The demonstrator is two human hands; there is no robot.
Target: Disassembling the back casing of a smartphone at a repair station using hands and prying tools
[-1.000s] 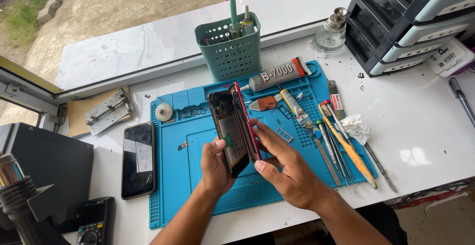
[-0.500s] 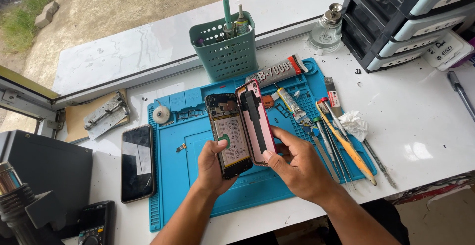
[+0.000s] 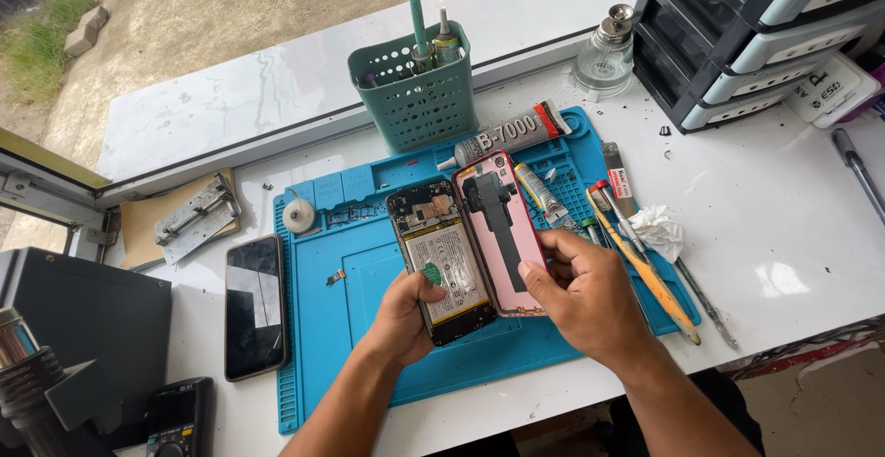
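The fingers (image 3: 412, 284) of the left hand (image 3: 403, 314) are curled round the near left edge of an opened phone body (image 3: 441, 259), thumb on its face beside a small green pick (image 3: 431, 273) that rests against the battery area. The phone body lies face-open, circuit board and battery showing, its far end toward the basket. The fingers (image 3: 553, 252) of the right hand (image 3: 585, 296) are closed on the right edge of the detached back cover (image 3: 501, 232), a pink-lined shell with a red rim and a dark strip down its middle. The cover stands just beside the phone body on its right, their long edges touching or nearly so; I cannot tell which.

Both pieces sit over a blue repair mat (image 3: 346, 300) on the white surface (image 3: 784, 226). On the far part of the mat lies a tube of adhesive (image 3: 512, 133), and to the right a row of tools: a small tube, a brush, a yellow-handled tool (image 3: 645, 277) and tweezers, with a crumpled tissue (image 3: 656, 230) beside them. A small reel of tape (image 3: 299, 215) sits at the mat's far left. Left of the mat lies a second phone (image 3: 254, 305), dark screen up. Beyond the mat stands a green perforated basket (image 3: 415, 97) holding tools, a glass dispenser bottle (image 3: 604, 51) to its right, and a dark drawer cabinet (image 3: 765, 33) at the far right.
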